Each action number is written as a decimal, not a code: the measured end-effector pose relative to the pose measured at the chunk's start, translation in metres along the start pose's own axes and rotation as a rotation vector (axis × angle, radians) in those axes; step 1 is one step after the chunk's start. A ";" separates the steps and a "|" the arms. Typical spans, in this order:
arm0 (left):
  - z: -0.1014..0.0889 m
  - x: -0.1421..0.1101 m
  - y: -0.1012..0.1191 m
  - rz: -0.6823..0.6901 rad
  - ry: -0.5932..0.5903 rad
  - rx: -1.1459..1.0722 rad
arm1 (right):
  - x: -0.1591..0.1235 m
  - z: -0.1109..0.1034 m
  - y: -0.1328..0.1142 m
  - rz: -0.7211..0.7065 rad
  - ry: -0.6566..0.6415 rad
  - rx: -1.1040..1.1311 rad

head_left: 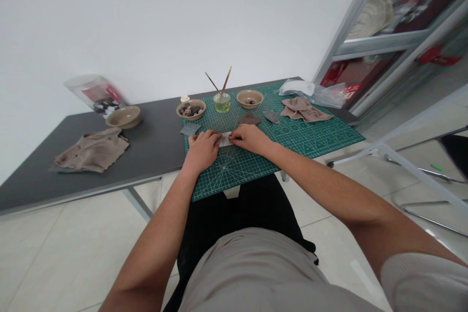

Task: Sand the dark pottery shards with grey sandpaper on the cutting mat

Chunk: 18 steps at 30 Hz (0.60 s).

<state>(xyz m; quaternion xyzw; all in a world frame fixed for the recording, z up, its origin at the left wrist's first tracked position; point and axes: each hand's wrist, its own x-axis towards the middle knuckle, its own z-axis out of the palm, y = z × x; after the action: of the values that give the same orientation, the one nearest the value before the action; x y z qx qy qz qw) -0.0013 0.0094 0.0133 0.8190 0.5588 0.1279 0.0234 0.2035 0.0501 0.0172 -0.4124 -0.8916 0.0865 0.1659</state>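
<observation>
- At far 9 o'clock from the hands, a taupe cloth (91, 151) lies crumpled on the dark grey surface (157, 148).
- Toward 10 o'clock, a clear plastic jar (97, 95) leans tilted at the back of the surface, just beside a shallow beige dish (123, 117).
- At 11 o'clock, a beige bowl (190, 109) holds dark and pale lumps, with a small white-capped bottle (185, 99) touching its far side. A small grey-blue sheet (190, 129) lies nearer the hands, on the edge of the green cutting mat (234, 170).
- The left hand (201, 148) rests on the mat, its fingers (210, 136) close together and pressing on the left end of the small pale sheet (224, 139).
- That sheet lies between both hands, at the mat's middle, directly under the fingertips of each. Its middle stays visible.
- The right hand (248, 138) presses on the sheet's right end, its fingers (237, 132) together and angled inward. Whether either hand truly pinches it, I cannot tell.
- At 12 o'clock, two brushes (219, 80) stand tilted in a glass jar of green liquid (222, 102).
- At 1 o'clock sit a second beige bowl (249, 99) and two dark abrasive-looking scraps (271, 117).
- At 2 o'clock, a second taupe cloth (303, 109) lies on the mat, below a clear plastic bag (310, 90).
</observation>
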 end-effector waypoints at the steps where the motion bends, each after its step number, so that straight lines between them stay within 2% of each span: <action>1: 0.000 0.000 0.000 -0.001 -0.001 -0.002 | -0.003 -0.001 0.002 -0.007 -0.002 0.015; 8: 0.002 0.001 0.000 0.005 0.017 -0.005 | -0.003 -0.005 0.012 0.026 0.012 0.026; 13: 0.000 0.000 0.002 0.010 0.021 -0.014 | 0.009 -0.001 0.004 0.026 0.011 -0.009; 18: 0.001 0.001 0.001 0.005 0.013 -0.015 | 0.004 0.001 -0.003 -0.002 0.007 0.009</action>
<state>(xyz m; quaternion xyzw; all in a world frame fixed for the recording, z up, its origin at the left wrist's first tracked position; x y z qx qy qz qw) -0.0001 0.0102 0.0128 0.8195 0.5557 0.1377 0.0256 0.1985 0.0507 0.0177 -0.4109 -0.8911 0.0889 0.1708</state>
